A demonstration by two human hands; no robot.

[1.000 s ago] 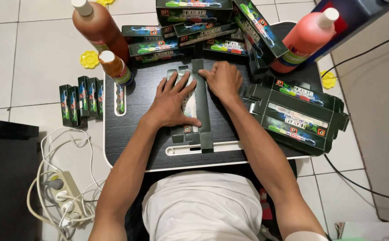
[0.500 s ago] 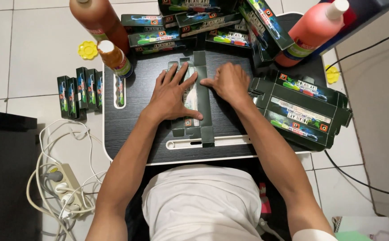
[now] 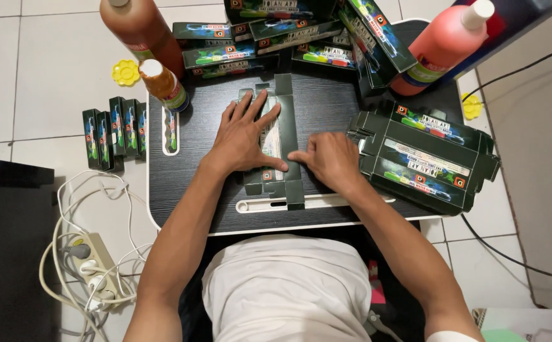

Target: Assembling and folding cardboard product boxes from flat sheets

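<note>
White floor tiles surround a small black wood-grain counter (image 3: 213, 190) crowded with packaging. At its middle lies a flat, unfolded dark green cardboard box blank (image 3: 280, 136), long axis running near to far. The left hand (image 3: 243, 136) lies open, fingers spread, pressing the blank's left side flat; the right hand (image 3: 332, 159) rests with fingers curled at its right edge, thumb tip on the panel. The blank looks light, thin and stiff only along its panels, likely to bend at the creases, so edges and flaps are the places to take hold. Stacks of flat green blanks (image 3: 428, 155) sit right, brown bottles (image 3: 143, 31) far left.
</note>
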